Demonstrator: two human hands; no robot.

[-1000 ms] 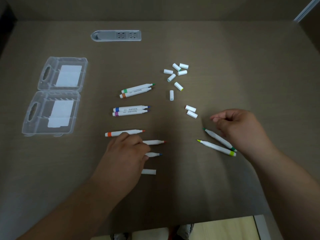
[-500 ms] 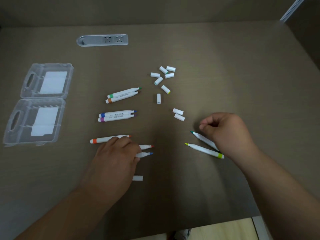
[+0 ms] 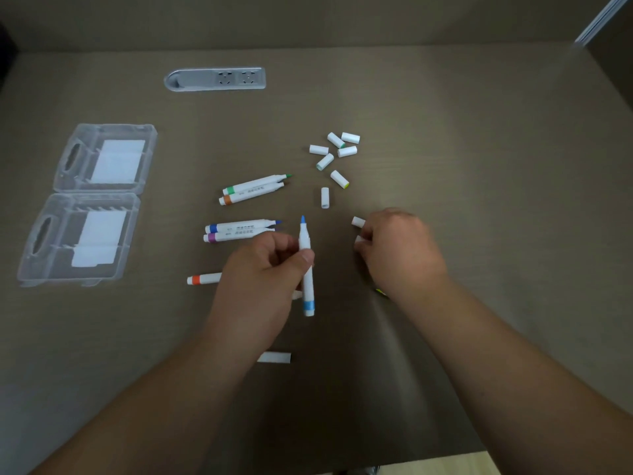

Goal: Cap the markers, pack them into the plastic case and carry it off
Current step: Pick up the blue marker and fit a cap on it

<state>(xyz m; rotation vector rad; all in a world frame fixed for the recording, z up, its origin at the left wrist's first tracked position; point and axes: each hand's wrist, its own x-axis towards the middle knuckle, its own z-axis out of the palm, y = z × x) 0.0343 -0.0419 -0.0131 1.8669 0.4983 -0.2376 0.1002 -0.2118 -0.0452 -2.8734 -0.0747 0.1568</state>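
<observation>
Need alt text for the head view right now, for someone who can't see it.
The left hand holds an uncapped light-blue marker above the table while the right hand reaches two loose white caps. More markers, caps and the open plastic case lie around.

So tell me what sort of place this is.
Probably an office or study desk: a wide brown wood-grain desktop with a built-in power socket strip set into it, and a strip of pale floor past its near edge. Nothing more of the room shows.
</observation>
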